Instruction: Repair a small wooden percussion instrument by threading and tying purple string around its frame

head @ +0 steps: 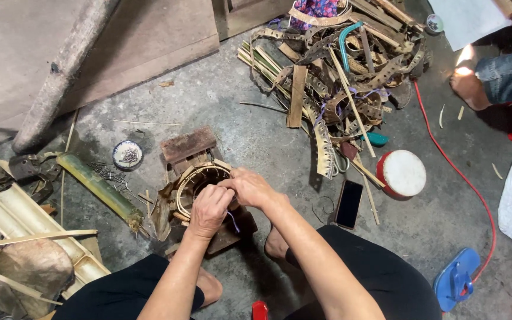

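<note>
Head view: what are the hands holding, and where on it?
Both the left hand and right hand pinch at the near rim of a round bamboo-strip frame; a thin purple string hangs below them. Exact finger grip is hidden.

One phone, one blue sandal (two hands working).

A phone is seen lying flat on the concrete floor, just right of the person's forearm; its screen is a dark, blank rectangle in a slim black frame. A round tin with red sides and a plain white lid is set just beside it, up and to the right. A small round tin with a white rim is placed on the floor to the left, holding small nails. No labels or signs can be made out.
</note>
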